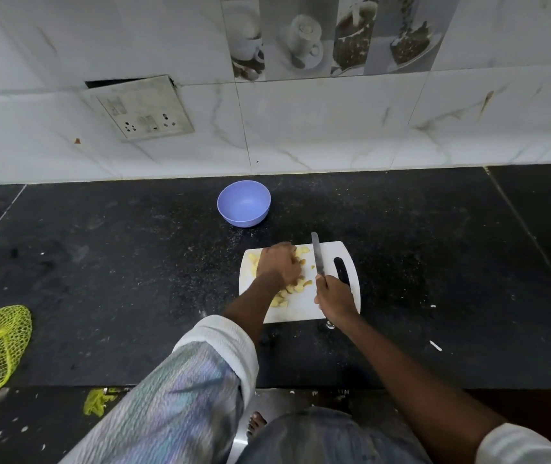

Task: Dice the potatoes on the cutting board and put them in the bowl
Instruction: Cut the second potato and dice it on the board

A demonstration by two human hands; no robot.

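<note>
The left hand [279, 265] lay curled over a heap of pale yellow potato pieces [284, 293] on the white cutting board [304, 306], its fingers bent down around them, with more pieces showing on each side of it. Just beside it, the right hand [334, 299] gripped a knife [317, 256] whose blade pointed away from the person. Beyond the left hand, apart from the board, the purple bowl [244, 203] stood on the black worktop [116, 262].

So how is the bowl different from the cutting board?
The bowl is purple, round and deep; the cutting board is white, flat and roughly rectangular. The bowl holds nothing, while the cutting board carries the potato pieces. The bowl stands untouched near the wall; both hands work over the cutting board, the right hand holding a knife. Both sit on the black counter.
</note>
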